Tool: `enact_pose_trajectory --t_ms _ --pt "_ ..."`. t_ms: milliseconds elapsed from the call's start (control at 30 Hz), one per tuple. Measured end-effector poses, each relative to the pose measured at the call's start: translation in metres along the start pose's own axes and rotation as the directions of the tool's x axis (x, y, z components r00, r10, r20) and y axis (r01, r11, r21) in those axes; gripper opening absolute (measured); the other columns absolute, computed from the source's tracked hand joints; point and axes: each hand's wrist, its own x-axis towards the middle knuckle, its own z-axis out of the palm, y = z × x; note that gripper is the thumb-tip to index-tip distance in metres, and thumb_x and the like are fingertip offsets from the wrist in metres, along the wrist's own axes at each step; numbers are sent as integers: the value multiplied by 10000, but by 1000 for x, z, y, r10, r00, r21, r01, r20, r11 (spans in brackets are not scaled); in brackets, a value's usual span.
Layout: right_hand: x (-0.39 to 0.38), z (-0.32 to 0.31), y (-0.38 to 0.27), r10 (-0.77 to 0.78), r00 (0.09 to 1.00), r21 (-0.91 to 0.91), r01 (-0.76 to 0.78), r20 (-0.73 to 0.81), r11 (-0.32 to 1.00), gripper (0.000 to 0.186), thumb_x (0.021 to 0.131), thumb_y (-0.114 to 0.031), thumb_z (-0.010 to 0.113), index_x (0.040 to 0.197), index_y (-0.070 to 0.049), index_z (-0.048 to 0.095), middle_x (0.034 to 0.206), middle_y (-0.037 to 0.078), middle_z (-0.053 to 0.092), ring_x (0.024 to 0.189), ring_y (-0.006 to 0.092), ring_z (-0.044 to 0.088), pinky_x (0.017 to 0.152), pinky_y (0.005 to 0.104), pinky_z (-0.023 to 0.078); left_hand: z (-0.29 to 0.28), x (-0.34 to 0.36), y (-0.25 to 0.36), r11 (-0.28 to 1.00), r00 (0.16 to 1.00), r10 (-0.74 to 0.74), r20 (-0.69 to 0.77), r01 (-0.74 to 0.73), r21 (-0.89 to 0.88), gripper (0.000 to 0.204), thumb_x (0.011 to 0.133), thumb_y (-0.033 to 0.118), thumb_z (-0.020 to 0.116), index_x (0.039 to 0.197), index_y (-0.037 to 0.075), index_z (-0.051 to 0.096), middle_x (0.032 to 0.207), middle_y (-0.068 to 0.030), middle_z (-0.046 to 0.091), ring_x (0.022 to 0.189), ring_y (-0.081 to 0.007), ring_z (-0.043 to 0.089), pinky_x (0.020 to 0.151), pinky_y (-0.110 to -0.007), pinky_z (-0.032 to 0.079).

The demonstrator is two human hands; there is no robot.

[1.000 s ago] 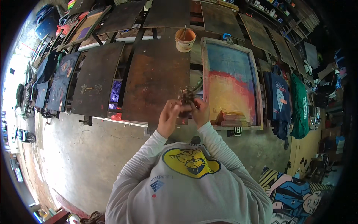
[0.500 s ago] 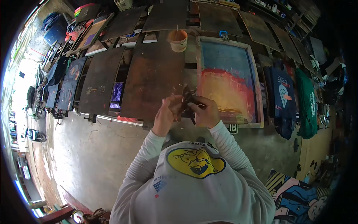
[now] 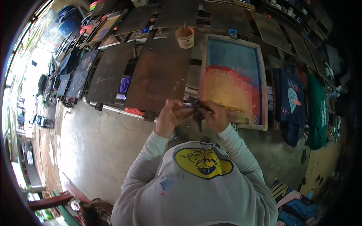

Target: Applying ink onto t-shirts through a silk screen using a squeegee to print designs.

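A dark, crumpled rag (image 3: 197, 108) hangs between my hands, just in front of the table's near edge. My right hand (image 3: 216, 116) is closed around it with bent fingers. Beside it, my left hand (image 3: 166, 117) has its fingers stretched out toward the rag, and their tips touch it or go behind it. Right of my hands lies a wood-framed printing screen (image 3: 233, 77), its mesh smeared blue, red and yellow. Near its lower edge a squeegee-like bar (image 3: 238, 117) rests.
A white tub (image 3: 185, 40) with orange stains and a stick stands on a brown board (image 3: 160, 71). More dark boards (image 3: 111, 73) line the table. Navy (image 3: 292, 98) and green (image 3: 316, 109) shirts hang at the right.
The rag has shifted right and hangs lower, with my right hand moving right along with it. My left hand's fingers now reach farther toward the rag. The view has turned slightly.
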Motion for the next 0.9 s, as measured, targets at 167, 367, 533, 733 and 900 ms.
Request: enact_pose_trajectory --t_ms 167,367,533,733,900 --pt "-2 -47 29 229 967 340 -178 -115 924 105 941 -24 623 1037 8 653 900 46 667 732 99 633 586 245 498 -13 -15 2 965 977 201 -71 -210 -160 620 1018 634 300 1106 65 531 1133 -256 676 1145 -369 625 1090 -470 420" --pt "-2 -26 -9 297 951 382 -308 90 871 137 916 17 631 1052 30 642 918 54 680 800 101 662 672 230 538 17 -24 -12 984 988 150 -39 -153 -87 694 1013 643 303 1312 41 472 1284 -266 605 1221 -326 581 1119 -439 380" --pt "-7 -13 -20 10 998 -40 -7 70 999 205 827 -15 752 1010 48 685 859 91 691 749 132 684 665 250 550 35 -25 -17 841 975 184 121 -220 495 844 963 697 408 1486 43 305 1322 -179 574 1238 -266 580 1087 -404 398" --pt "-15 -22 -1 11 986 25 -16 168 1000 178 823 -23 768 976 43 705 843 110 700 719 144 688 639 253 540 25 -23 -22 965 992 96 76 -112 237 769 1001 622 398 1503 48 294 1272 -138 604 1208 -258 598 1048 -425 445" --pt "-25 -22 19 154 979 221 -182 137 958 145 874 -13 712 996 65 700 888 90 723 759 122 678 686 252 539 40 -20 -28 942 995 88 -41 -69 328 658 1035 575 348 1425 46 380 1280 -153 603 1206 -268 604 1028 -434 470"
